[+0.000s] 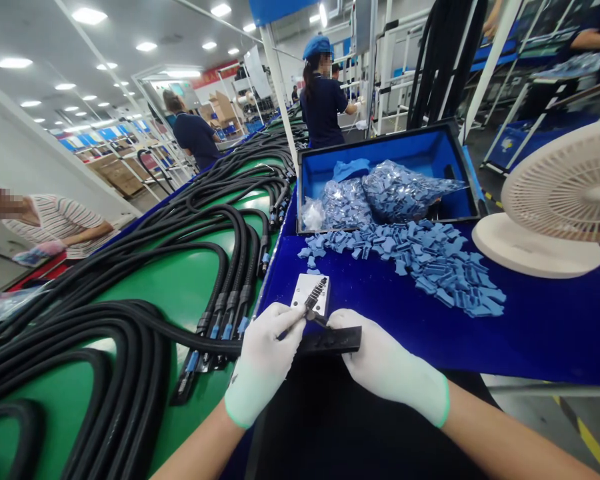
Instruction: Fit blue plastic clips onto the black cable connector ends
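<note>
My left hand (273, 357), in a white glove with a green cuff, is closed around the end of a black corrugated hose (217, 345). At this end is a flat black strip (333, 341). My right hand (375, 353), gloved the same way, is closed at the strip's far end, its thumb and fingertips near a thin black connector (316, 319). A dark ribbed piece (317, 292) lies over a white block (300, 287) just beyond my fingertips. The gloves partly hide how these parts join.
Several black hoses (130, 373) with blue clips (193, 361) lie on the green conveyor (190, 267) at left. On the blue table (395, 333) are loose blue clips (430, 257), a black-rimmed bin (385, 143) of bagged clips, and a beige fan (535, 247). People work beyond.
</note>
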Action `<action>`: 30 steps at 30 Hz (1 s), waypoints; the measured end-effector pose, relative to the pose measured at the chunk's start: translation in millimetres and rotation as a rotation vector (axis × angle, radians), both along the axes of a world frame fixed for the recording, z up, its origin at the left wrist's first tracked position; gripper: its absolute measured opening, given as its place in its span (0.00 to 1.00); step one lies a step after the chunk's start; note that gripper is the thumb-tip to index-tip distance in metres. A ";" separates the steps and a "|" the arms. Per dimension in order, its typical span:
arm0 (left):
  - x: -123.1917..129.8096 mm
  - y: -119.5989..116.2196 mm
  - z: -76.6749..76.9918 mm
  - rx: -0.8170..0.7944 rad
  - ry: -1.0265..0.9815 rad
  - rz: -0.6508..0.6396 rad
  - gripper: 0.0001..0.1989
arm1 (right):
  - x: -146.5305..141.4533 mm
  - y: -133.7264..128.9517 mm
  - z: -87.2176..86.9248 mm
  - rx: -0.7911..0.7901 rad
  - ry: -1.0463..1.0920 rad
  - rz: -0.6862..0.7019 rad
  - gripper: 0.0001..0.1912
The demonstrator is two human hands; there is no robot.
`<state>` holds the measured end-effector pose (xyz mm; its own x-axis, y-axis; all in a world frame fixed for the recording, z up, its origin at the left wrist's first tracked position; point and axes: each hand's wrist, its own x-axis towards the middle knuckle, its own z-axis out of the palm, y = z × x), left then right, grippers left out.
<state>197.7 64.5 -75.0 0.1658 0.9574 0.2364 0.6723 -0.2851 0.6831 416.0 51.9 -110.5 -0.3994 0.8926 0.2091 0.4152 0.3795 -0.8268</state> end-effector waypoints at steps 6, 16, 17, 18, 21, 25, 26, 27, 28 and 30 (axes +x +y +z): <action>-2.8 40.4 24.8 -0.335 -0.155 -0.255 0.21 | -4.2 8.1 -2.9 -0.043 -0.070 -0.070 0.11; 19.6 58.7 25.6 -0.332 -0.138 -0.208 0.19 | -3.6 14.2 -3.0 -0.110 -0.156 -0.097 0.07; 20.5 58.3 23.9 -0.303 -0.115 -0.183 0.18 | -5.5 16.6 -10.0 -0.080 -0.181 -0.127 0.07; 21.3 58.2 22.4 -0.278 -0.095 -0.165 0.18 | -7.5 19.0 -16.8 -0.049 -0.216 -0.152 0.07; 24.2 58.6 20.4 -0.238 -0.056 -0.140 0.18 | -10.1 22.1 -28.9 0.003 -0.347 -0.173 0.08; 30.3 59.1 21.8 -0.247 -0.051 -0.111 0.18 | 1.3 10.2 -16.4 0.036 -0.503 -0.193 0.09; 32.1 58.8 21.7 -0.267 -0.080 -0.126 0.18 | 5.5 5.9 -10.9 0.057 -0.578 -0.212 0.10; 33.8 58.4 20.9 -0.303 -0.128 -0.150 0.19 | 9.3 2.1 -6.0 0.084 -0.660 -0.240 0.10; 35.5 57.9 19.3 -0.352 -0.185 -0.180 0.20 | 12.4 -0.7 -2.2 0.117 -0.735 -0.271 0.10; 38.5 57.1 13.5 -0.428 -0.280 -0.211 0.23 | 16.3 -2.2 0.9 0.171 -0.815 -0.310 0.11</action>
